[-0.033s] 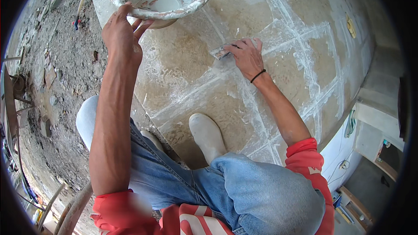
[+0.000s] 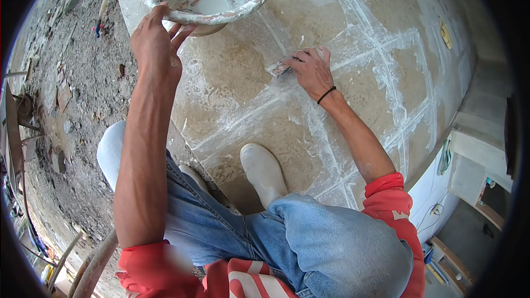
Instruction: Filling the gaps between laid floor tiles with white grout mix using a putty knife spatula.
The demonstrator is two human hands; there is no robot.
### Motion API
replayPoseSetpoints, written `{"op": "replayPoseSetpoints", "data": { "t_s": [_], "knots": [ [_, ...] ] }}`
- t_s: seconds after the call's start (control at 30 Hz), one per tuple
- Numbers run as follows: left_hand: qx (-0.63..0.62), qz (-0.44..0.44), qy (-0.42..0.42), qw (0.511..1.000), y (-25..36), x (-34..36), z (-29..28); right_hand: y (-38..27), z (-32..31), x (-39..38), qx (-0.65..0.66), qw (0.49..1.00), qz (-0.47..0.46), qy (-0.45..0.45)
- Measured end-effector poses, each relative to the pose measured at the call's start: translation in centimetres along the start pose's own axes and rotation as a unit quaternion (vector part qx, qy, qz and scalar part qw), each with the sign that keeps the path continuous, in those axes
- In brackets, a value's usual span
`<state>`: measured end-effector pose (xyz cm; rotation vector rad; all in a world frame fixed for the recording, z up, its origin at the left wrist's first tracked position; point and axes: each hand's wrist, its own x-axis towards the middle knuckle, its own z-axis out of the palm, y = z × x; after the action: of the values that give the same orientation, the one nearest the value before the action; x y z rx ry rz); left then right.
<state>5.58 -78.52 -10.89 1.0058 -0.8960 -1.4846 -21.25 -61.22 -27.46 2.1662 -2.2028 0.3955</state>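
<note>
My left hand (image 2: 156, 41) is closed on the near left rim of a round basin (image 2: 243, 12), thumb at the top edge and fingers underneath. White paste smears the basin's rim and inner wall, and a pool of white liquid (image 2: 208, 3) lies at its bottom. To the right, my right hand (image 2: 313, 72) grips a flat scraper (image 2: 277, 68) low over the tiled floor (image 2: 232, 72). The scraper's blade points left and has whitish paste on it; its handle is hidden under my fingers. White streaks run along the joints between the brown tiles.
Rough soil with rubble (image 2: 83, 105) borders the tiles on the left, with a hose end (image 2: 98, 28) lying on it. My pale boot (image 2: 262, 171) stands on the tiles. A yellow object (image 2: 445, 34) lies far right. Beyond the right edge are shelves (image 2: 480, 160).
</note>
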Motion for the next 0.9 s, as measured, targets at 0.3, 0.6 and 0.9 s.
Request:
{"op": "replayPoseSetpoints", "data": {
  "t_s": [0.3, 0.6, 0.9],
  "knots": [
    [0.009, 0.010, -0.019, 1.000, 1.4, -0.6, -0.7, 0.1, -0.7, -11.8, -0.004, 0.998, -0.013, -0.062],
    [0.024, -0.031, -0.011, 0.999, 0.3, 0.3, -0.9, -9.9, 2.3, -7.4, 0.067, 0.995, 0.044, 0.053],
    [0.022, -0.019, 0.003, 1.000, 1.2, 0.0, -2.0, -3.2, -2.7, -15.8, 0.096, 0.947, 0.301, 0.056]
  ]
}}
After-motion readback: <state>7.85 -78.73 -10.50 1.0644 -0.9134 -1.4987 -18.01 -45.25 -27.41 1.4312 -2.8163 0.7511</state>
